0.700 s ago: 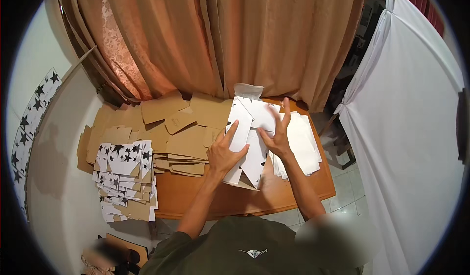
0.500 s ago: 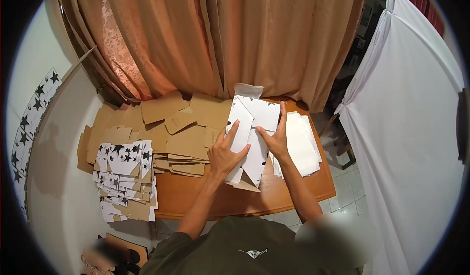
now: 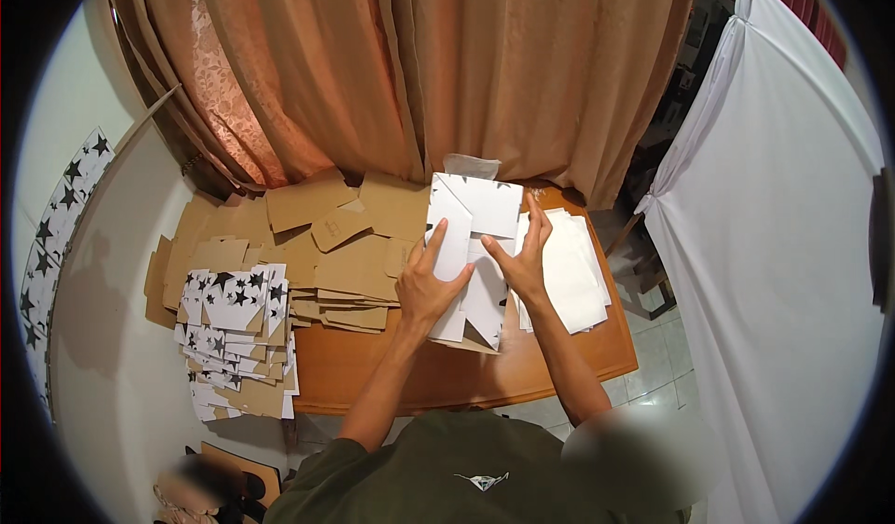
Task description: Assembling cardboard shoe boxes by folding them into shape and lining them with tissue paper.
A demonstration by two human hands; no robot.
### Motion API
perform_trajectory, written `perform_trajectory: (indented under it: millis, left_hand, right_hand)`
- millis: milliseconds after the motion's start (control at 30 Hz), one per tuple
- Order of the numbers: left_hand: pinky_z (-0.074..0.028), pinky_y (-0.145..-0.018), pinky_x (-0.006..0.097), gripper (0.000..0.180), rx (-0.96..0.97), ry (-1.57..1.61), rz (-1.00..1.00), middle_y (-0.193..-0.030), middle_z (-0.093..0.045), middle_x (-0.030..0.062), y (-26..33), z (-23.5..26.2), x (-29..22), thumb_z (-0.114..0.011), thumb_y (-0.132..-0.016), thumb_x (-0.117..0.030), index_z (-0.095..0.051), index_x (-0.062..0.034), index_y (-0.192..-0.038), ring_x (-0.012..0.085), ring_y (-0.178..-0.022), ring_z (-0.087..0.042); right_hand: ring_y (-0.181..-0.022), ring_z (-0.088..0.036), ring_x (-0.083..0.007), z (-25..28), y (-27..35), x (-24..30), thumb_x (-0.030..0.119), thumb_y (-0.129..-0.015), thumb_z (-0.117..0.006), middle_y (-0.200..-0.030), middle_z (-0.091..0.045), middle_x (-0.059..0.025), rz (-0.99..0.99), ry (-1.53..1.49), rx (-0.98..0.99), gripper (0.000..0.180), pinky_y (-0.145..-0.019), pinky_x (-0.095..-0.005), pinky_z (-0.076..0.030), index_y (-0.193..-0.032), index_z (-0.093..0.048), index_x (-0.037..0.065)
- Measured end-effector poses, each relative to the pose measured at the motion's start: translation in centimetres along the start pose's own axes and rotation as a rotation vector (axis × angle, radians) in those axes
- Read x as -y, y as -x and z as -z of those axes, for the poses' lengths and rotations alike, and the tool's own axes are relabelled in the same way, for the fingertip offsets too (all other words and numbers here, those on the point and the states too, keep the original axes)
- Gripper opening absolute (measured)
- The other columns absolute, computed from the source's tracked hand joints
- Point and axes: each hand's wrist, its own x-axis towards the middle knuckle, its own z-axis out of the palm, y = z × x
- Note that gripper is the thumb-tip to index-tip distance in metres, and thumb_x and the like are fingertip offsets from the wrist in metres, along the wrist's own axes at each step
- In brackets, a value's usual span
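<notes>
A cardboard piece covered in white paper with folded flaps (image 3: 484, 209) is in front of me over the table, black star marks along its edges and brown board at its near edge. My left hand (image 3: 431, 286) lies on its left side, index finger and thumb stretched out over the paper. At the right side, my right hand (image 3: 524, 261) has its thumb against the paper near the middle and its other fingers apart, past the right edge. Beside that hand lies a stack of white paper sheets (image 3: 571, 277).
Brown cardboard pieces (image 3: 359, 268) are piled on the left of the wooden table (image 3: 350, 370). Nearer, a stack of star-patterned pieces (image 3: 238, 314) reaches the table's left end. A clear plastic item (image 3: 473, 165) sits at the back, before a brown curtain (image 3: 550, 76). White cloth (image 3: 764, 207) hangs right.
The paper-covered piece has turned slightly straighter and shifted a little away from me. My right hand's fingers have come off its right edge; the left hand stays on the paper.
</notes>
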Motion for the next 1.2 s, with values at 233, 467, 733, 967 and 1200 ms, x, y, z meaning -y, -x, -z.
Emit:
perform_trajectory:
  millis: [233,467,733,967,1200]
  left_hand:
    - [-0.056,-0.09,0.048,0.086,-0.01,0.041,0.183,-0.13,-0.061,0.0228,-0.2,-0.1,0.4,-0.085,-0.078,-0.041,-0.048,-0.0185,-0.152,0.0404,-0.113,-0.065]
    - [-0.052,-0.098,0.052,0.091,0.158,0.03,0.169,-0.138,-0.049,0.0315,1.9,-1.8,2.8,-0.08,-0.083,-0.047,-0.036,-0.0212,-0.159,0.0481,-0.122,-0.057]
    - [-0.042,-0.112,0.053,0.103,0.254,-0.047,0.34,-0.144,-0.039,0.0343,3.1,-1.9,0.7,-0.085,-0.078,-0.04,-0.028,-0.0238,-0.161,0.0518,-0.137,-0.042]
    - [-0.05,-0.099,0.049,0.096,-0.015,0.143,0.32,-0.125,-0.053,0.0271,2.6,-3.0,3.8,-0.089,-0.073,-0.026,-0.041,-0.0196,-0.155,0.0424,-0.116,-0.058]
    - [-0.046,-0.106,0.052,0.094,-0.185,0.094,0.173,-0.133,-0.046,0.0276,1.8,-2.9,3.3,-0.088,-0.073,-0.017,-0.042,-0.0232,-0.155,0.0457,-0.126,-0.051]
  right_hand:
    - [-0.141,-0.041,-0.0411,2.0,4.2,-1.6,0.031,-0.088,-0.08,-0.156,-0.03,-0.031,-0.156,-0.255,0.393,0.102,-0.113,-0.0476,-0.041,-0.161,-0.015,0.003]
    - [-0.141,-0.045,-0.0368,1.6,5.8,-4.9,0.013,-0.092,-0.074,-0.156,-0.039,-0.0268,-0.25,-0.442,0.42,0.092,-0.112,-0.0446,-0.043,-0.163,-0.016,0.007]
    - [-0.144,-0.038,-0.0323,1.9,6.2,-4.0,0.027,-0.097,-0.071,-0.155,-0.033,-0.0223,-0.293,-0.279,0.455,0.072,-0.116,-0.0435,-0.036,-0.154,-0.033,0.008]
    - [-0.155,-0.018,-0.0427,2.8,5.9,-5.0,0.073,-0.074,-0.077,-0.165,-0.02,-0.0273,-0.096,-0.518,0.622,0.092,-0.124,-0.049,-0.02,-0.14,-0.051,0.014]
    - [-0.154,-0.021,-0.0434,3.3,5.8,-2.7,0.056,-0.068,-0.09,-0.165,-0.024,-0.0257,0.069,-0.274,0.534,0.061,-0.123,-0.0497,-0.025,-0.104,-0.072,0.01]
